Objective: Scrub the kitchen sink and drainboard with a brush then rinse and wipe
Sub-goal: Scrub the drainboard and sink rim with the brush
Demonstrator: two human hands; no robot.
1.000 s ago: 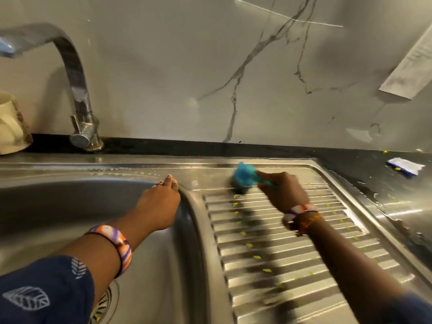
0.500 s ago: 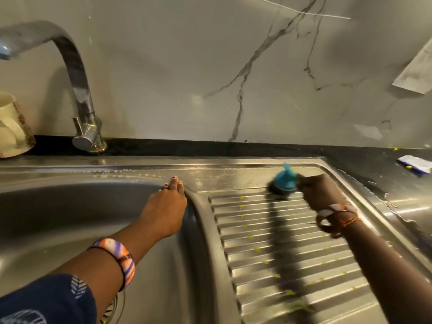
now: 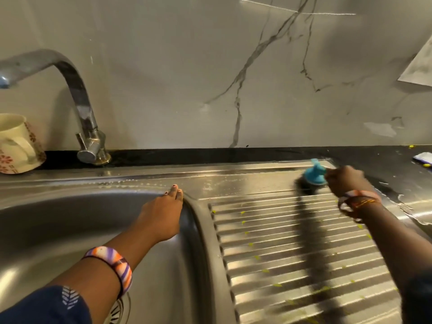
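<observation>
Blue-headed brush (image 3: 312, 176), bristles down on ridged steel drainboard's (image 3: 280, 235) far edge.

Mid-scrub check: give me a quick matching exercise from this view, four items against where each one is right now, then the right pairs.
Items:
1. brush
2. mug
3. left hand
4. tap

Places:
A. on the rim between basin and drainboard
B. far left, on the ledge by the wall
C. gripped by the right hand at the drainboard's far right corner
D. mounted behind the basin, spout curving left

Pairs: 1-C, 2-B, 3-A, 4-D
</observation>
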